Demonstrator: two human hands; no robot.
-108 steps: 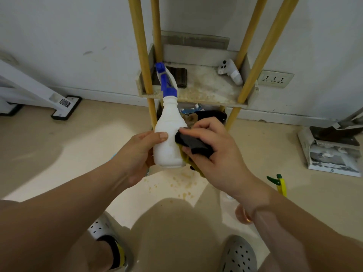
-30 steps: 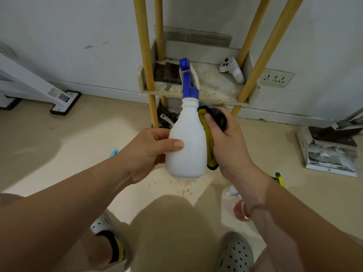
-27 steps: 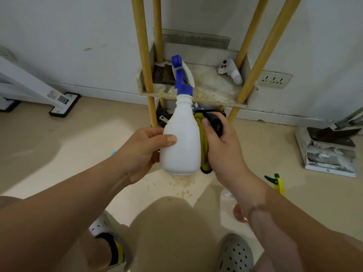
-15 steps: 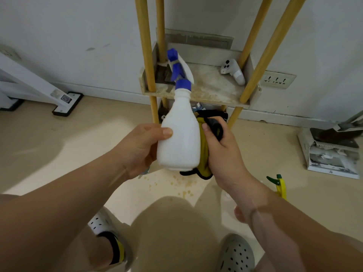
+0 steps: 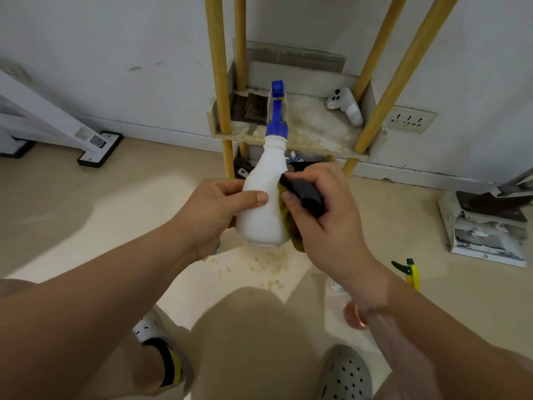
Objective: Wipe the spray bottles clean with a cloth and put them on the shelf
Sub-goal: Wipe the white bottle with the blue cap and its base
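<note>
The white spray bottle (image 5: 264, 209) with a blue nozzle stands upright at frame centre, the left hand (image 5: 213, 215) curled round its body. The right hand (image 5: 326, 223) clutches a black-and-yellow cloth (image 5: 305, 194) against the bottle's right side. The shelf (image 5: 317, 131) is above centre.

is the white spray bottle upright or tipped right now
Roughly upright, leaning slightly. The white spray bottle has its blue nozzle on top and base lowest, gripped by the left hand.
</note>
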